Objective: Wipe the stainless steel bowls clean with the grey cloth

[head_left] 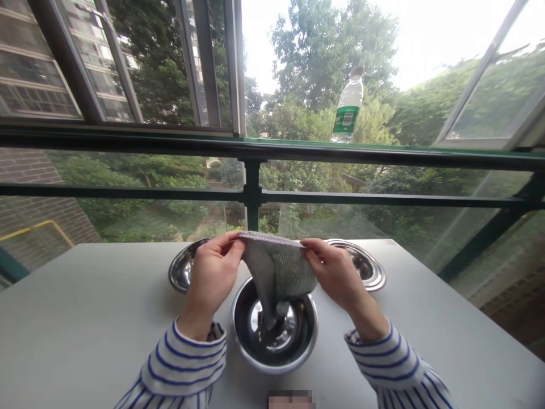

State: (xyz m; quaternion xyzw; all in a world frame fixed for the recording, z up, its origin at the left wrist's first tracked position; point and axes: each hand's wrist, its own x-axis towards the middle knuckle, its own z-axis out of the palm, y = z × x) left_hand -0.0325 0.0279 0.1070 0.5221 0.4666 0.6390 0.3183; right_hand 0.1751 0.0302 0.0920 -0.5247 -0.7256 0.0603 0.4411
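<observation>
A grey mesh cloth (293, 267) is stretched by its upper edge between my two hands and hangs in loose folds. My left hand (216, 270) pinches its left corner between thumb and fingers. At the other corner, my right hand (334, 271) grips the edge the same way. Directly below stands a shiny steel bowl (275, 366), and the cloth's lower part hangs over its far side. I cannot tell whether the cloth touches the bowl.
Behind my left hand is a second steel bowl (179, 270), partly hidden. A steel dish (377, 275) stands behind my right hand. All sit on a white table (106, 318). Beyond it runs a dark railing (170, 145) with a plastic bottle (347, 116) on it.
</observation>
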